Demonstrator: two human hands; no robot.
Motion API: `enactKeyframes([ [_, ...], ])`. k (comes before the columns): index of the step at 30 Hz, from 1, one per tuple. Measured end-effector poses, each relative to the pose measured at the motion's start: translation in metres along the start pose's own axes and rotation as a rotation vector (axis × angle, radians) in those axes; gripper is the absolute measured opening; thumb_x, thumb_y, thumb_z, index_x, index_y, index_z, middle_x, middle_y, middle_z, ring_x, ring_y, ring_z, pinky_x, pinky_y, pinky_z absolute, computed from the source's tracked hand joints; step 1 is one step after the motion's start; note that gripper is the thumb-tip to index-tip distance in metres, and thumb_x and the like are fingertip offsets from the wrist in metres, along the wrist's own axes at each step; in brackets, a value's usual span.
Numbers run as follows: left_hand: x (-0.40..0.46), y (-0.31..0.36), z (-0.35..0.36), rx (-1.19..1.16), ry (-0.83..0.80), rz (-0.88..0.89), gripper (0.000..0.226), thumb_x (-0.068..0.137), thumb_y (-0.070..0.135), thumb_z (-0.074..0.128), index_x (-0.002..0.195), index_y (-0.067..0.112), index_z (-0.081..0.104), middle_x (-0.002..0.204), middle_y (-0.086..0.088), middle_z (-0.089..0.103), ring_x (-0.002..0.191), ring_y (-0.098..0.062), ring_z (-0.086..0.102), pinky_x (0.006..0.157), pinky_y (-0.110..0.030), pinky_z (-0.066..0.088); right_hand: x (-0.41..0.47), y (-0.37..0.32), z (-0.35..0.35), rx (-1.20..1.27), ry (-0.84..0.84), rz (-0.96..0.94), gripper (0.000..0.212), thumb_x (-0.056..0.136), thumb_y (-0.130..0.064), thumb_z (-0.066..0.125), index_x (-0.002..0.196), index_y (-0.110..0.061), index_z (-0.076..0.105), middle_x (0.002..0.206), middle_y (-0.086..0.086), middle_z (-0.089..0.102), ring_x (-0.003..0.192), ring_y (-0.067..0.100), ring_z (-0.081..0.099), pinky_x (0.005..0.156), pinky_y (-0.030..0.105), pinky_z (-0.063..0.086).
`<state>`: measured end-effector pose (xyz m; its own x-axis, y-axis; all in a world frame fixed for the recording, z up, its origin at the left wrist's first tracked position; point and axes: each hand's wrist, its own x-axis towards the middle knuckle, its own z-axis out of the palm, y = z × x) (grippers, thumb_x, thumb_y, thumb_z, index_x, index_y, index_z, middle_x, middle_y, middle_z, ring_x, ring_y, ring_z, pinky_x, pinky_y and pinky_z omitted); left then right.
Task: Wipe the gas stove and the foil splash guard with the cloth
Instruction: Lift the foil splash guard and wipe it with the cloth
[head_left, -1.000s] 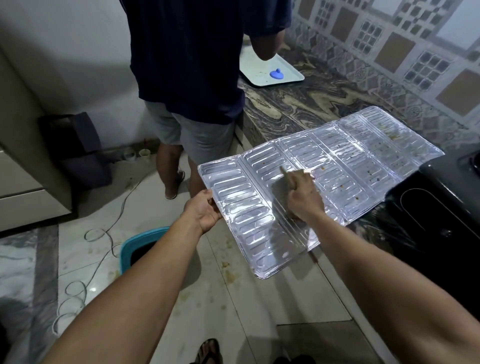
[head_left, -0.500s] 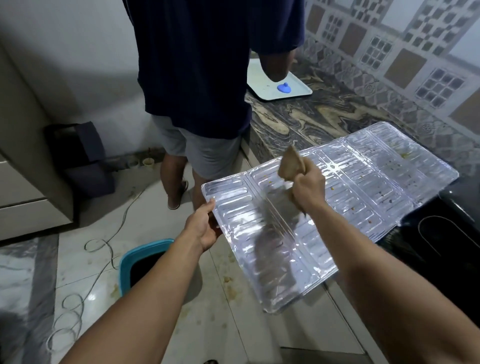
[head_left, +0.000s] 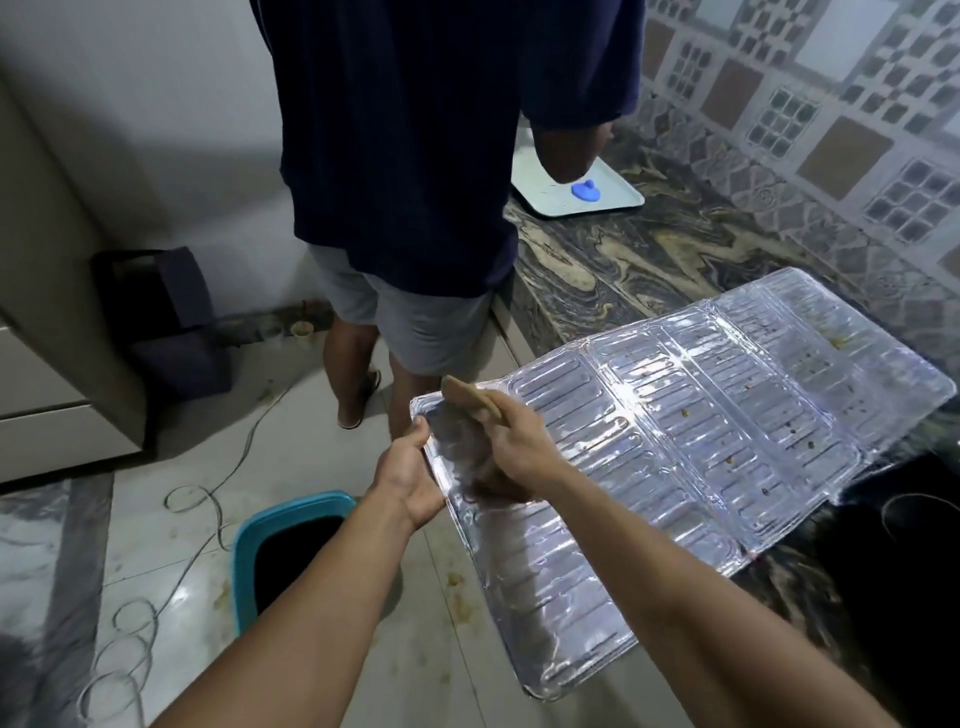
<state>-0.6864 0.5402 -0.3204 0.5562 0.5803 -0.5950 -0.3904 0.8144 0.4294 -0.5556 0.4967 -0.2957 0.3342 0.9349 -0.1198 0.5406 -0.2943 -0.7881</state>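
Observation:
The foil splash guard (head_left: 691, 447) lies folded out flat, half over the counter edge and half over the floor, with brown food specks on its right panels. My left hand (head_left: 408, 475) grips its near-left edge, thumb on top. My right hand (head_left: 514, 441) grips a brown cloth (head_left: 470, 402) and presses it on the guard's left panel, close to my left hand. The black gas stove (head_left: 893, 551) shows at the lower right, partly under the guard.
Another person in a dark shirt and grey shorts (head_left: 415, 208) stands close ahead at the marble counter (head_left: 649, 260). A white tray (head_left: 618, 200) with a blue knob lies farther back. A teal bin (head_left: 280, 540) and a loose cable (head_left: 197, 499) are on the floor.
My right hand has swept the cloth leftward across the guard, from its middle to the left panel beside my left hand. The guard has tilted and shifted a little.

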Motion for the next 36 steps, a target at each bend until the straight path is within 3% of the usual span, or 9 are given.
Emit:
enactKeyframes([
  [6, -0.005, 0.008, -0.001, -0.066, -0.012, 0.034, 0.056, 0.102, 0.043, 0.029, 0.106, 0.001, 0.066, 0.094, -0.022, 0.074, 0.078, -0.036, 0.073, 0.079, -0.047, 0.050, 0.017, -0.022, -0.056, 0.211, 0.376, 0.105, 0.027, 0.091, -0.001, 0.041, 0.095, -0.021, 0.059, 0.079, 0.010, 0.063, 0.059, 0.021, 0.057, 0.042, 0.025, 0.047],
  [8, -0.004, 0.009, 0.001, -0.068, -0.013, 0.037, 0.055, 0.103, 0.042, 0.029, 0.102, 0.001, 0.066, 0.090, -0.020, 0.074, 0.074, -0.035, 0.073, 0.078, -0.046, 0.049, 0.025, -0.020, -0.063, 0.118, 0.449, 0.072, 0.036, 0.082, 0.003, 0.040, 0.093, -0.026, 0.057, 0.080, 0.004, 0.060, 0.062, 0.018, 0.056, 0.045, 0.019, 0.046],
  [14, -0.004, 0.012, 0.006, -0.013, -0.016, 0.010, 0.053, 0.102, 0.043, 0.028, 0.109, 0.003, 0.063, 0.087, -0.019, 0.075, 0.073, -0.033, 0.073, 0.073, -0.043, 0.051, 0.028, -0.004, -0.008, -0.218, 0.041, 0.115, 0.030, 0.096, -0.019, 0.044, 0.120, -0.032, 0.057, 0.126, 0.012, 0.054, 0.107, 0.031, 0.058, 0.092, 0.047, 0.049],
  [22, -0.004, 0.011, 0.003, -0.151, 0.076, 0.046, 0.074, 0.095, 0.062, 0.024, 0.103, 0.006, 0.071, 0.093, -0.018, 0.074, 0.080, -0.031, 0.073, 0.081, -0.040, 0.051, -0.017, -0.037, 0.035, 0.175, -0.027, -0.027, 0.038, 0.088, -0.024, 0.042, 0.122, -0.027, 0.059, 0.111, 0.004, 0.067, 0.104, 0.024, 0.061, 0.097, 0.042, 0.047],
  [25, -0.007, 0.013, 0.003, -0.187, 0.074, 0.059, 0.083, 0.092, 0.068, 0.026, 0.078, 0.006, 0.079, 0.081, -0.016, 0.074, 0.070, -0.029, 0.074, 0.071, -0.035, 0.057, -0.027, -0.050, 0.028, 0.273, -0.054, 0.005, 0.032, 0.095, -0.008, 0.044, 0.120, -0.017, 0.061, 0.104, 0.004, 0.065, 0.096, 0.016, 0.060, 0.093, 0.031, 0.047],
  [28, -0.015, 0.014, 0.008, -0.170, 0.026, 0.091, 0.086, 0.090, 0.071, 0.025, 0.064, 0.008, 0.078, 0.075, -0.015, 0.074, 0.066, -0.028, 0.073, 0.061, -0.038, 0.060, -0.039, -0.058, 0.011, 0.472, -0.095, 0.093, 0.026, 0.094, 0.003, 0.046, 0.105, -0.011, 0.065, 0.082, 0.000, 0.062, 0.070, 0.002, 0.056, 0.069, 0.012, 0.047],
  [30, -0.021, 0.016, 0.012, -0.099, 0.010, 0.102, 0.088, 0.089, 0.073, 0.023, 0.062, 0.010, 0.079, 0.077, -0.015, 0.075, 0.063, -0.030, 0.073, 0.066, -0.039, 0.057, -0.044, -0.057, -0.008, 0.610, -0.079, 0.173, 0.018, 0.096, -0.001, 0.049, 0.103, -0.005, 0.065, 0.072, -0.001, 0.061, 0.060, 0.004, 0.056, 0.058, 0.016, 0.047],
  [32, -0.028, 0.019, 0.015, -0.022, 0.002, 0.050, 0.079, 0.094, 0.065, 0.026, 0.074, 0.008, 0.078, 0.078, -0.015, 0.075, 0.059, -0.031, 0.071, 0.066, -0.037, 0.055, -0.049, -0.054, -0.037, 0.697, 0.011, 0.247, 0.016, 0.098, -0.007, 0.048, 0.101, 0.000, 0.063, 0.071, 0.004, 0.059, 0.057, 0.009, 0.056, 0.050, 0.022, 0.047],
  [36, -0.024, 0.020, 0.020, 0.284, 0.204, 0.018, 0.026, 0.095, 0.004, 0.047, 0.116, -0.002, 0.061, 0.074, -0.013, 0.074, 0.061, -0.026, 0.071, 0.054, -0.037, 0.058, -0.049, -0.033, -0.101, 0.717, 0.282, 0.360, 0.017, 0.097, -0.002, 0.048, 0.094, -0.006, 0.064, 0.073, 0.010, 0.062, 0.055, 0.016, 0.061, 0.046, 0.025, 0.048],
])
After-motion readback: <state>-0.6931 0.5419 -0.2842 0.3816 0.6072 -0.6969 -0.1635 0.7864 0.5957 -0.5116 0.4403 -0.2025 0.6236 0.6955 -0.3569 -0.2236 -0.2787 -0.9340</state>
